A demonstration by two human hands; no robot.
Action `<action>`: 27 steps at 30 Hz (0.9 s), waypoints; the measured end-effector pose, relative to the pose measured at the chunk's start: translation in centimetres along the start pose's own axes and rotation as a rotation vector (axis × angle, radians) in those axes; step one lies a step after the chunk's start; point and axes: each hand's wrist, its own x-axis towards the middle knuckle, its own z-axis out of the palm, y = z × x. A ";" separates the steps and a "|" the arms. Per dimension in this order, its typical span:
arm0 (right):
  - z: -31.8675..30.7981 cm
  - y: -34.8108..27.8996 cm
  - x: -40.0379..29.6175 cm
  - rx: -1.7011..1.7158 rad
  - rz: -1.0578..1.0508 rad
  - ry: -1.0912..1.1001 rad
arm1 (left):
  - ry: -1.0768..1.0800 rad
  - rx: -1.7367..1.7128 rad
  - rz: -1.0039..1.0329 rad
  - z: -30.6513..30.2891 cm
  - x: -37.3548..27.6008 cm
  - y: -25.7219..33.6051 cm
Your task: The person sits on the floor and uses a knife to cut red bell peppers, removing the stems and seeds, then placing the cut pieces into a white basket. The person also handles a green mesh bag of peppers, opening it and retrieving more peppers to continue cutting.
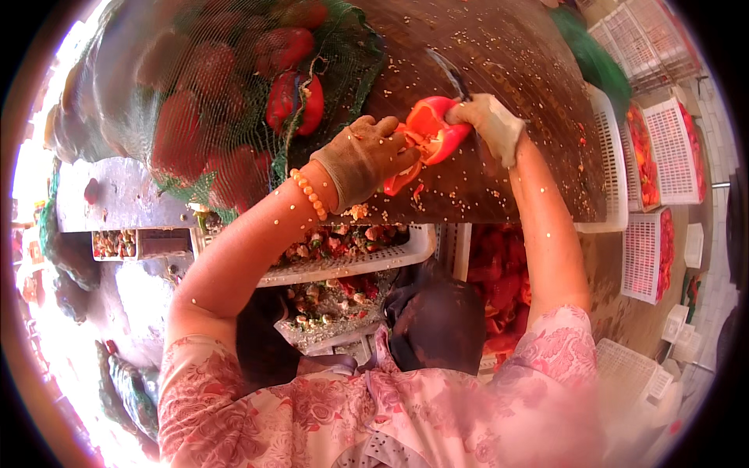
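Over the brown tabletop [497, 52], a cut-open red bell pepper [443, 146] lies between my two gloved hands, its hollow inside showing. My right hand [488, 123] grips the pepper's right side with the thumb at its rim. That same hand also holds a knife [449, 71], its blade pointing away from me. My left hand [371, 153], in a soiled glove, has its fingers on the left, opened part of the pepper, where a red flap hangs below the fingertips. Pepper seeds are scattered over the tabletop and stick to both forearms.
A green mesh sack [205, 82] of red peppers fills the upper left. Below the table edge, a white crate [351, 266] holds pepper cores and scraps, and cut red peppers [497, 281] lie to its right. White crates [673, 155] with peppers stand on the floor at right.
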 end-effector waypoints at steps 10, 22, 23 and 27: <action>1.6 -0.5 -2.5 0.135 0.071 -0.039 | -0.107 -0.322 -0.290 -0.2 -0.5 3.5; 2.9 8.0 -11.4 0.537 0.036 0.397 | 0.580 -1.375 -1.016 7.4 -2.1 7.1; 3.2 8.0 -12.7 0.567 0.064 0.430 | 0.659 -1.546 -0.954 7.8 -2.0 7.4; 3.5 8.4 -18.2 0.707 -0.025 0.516 | 0.819 -1.854 -0.799 6.9 0.1 9.9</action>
